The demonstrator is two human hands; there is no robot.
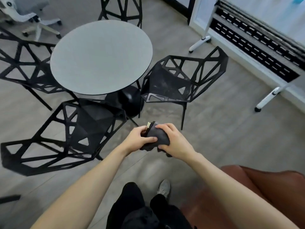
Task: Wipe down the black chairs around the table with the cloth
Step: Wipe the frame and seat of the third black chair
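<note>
Above the floor [214, 129], between the two nearest chairs, both hands hold a bunched dark cloth [157, 137]. The left hand [140, 138] grips its left side, fingers curled over the top and thumb laid across the front. The right hand [173, 142] grasps the other side, fingers wrapped over the top and round the lower edge. A small pale tag or corner sticks out at the cloth's upper end.

Four black chairs with open triangular frames stand around a round grey bench [101, 57] on a black pedestal base. The near-left chair [66, 134] sits just left of the hands, its seat tucked partly under the bench edge. The right chair [183, 80] stands beyond the hands, its seat showing pale dusty marks. A third chair [21, 63] is at the far left and a fourth [122, 9] on the far side of the bench.

At the top left is a white office chair [33, 19] on castors. Along the right runs a white-framed unit [254, 45] with dark slotted panels. A brown seat [272, 187] fills the bottom right corner beside the person's dark trousers and pale shoe [164, 188].
</note>
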